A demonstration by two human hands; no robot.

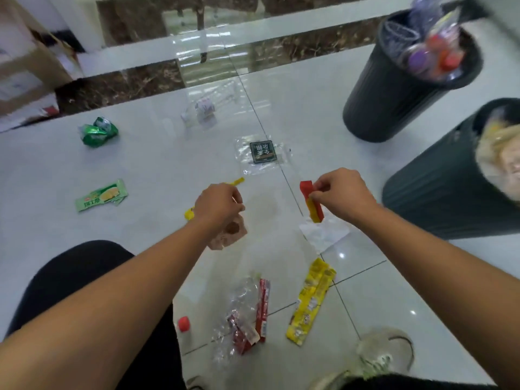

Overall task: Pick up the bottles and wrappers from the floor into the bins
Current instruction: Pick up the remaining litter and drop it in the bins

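Observation:
My left hand (218, 205) grips a thin yellow wrapper (235, 181) that sticks out on both sides of the fist. My right hand (342, 192) pinches a red and yellow wrapper (311, 199) held above the floor. Two dark bins stand to the right: the far bin (388, 91) holds bottles, the near bin (439, 192) holds wrappers. On the white tiles lie a green crumpled wrapper (98, 132), a light green packet (101, 195), a clear wrapper with a dark label (261, 153), a clear bottle (204, 108), a long yellow wrapper (311, 302) and a red and clear wrapper (250, 316).
A pink wrapper (228, 232) lies under my left wrist and white paper (323, 235) under the right hand's wrapper. A small red-capped bottle (184, 330) lies by my dark-clad knee (84, 277). Cardboard boxes (25, 66) sit at the far left.

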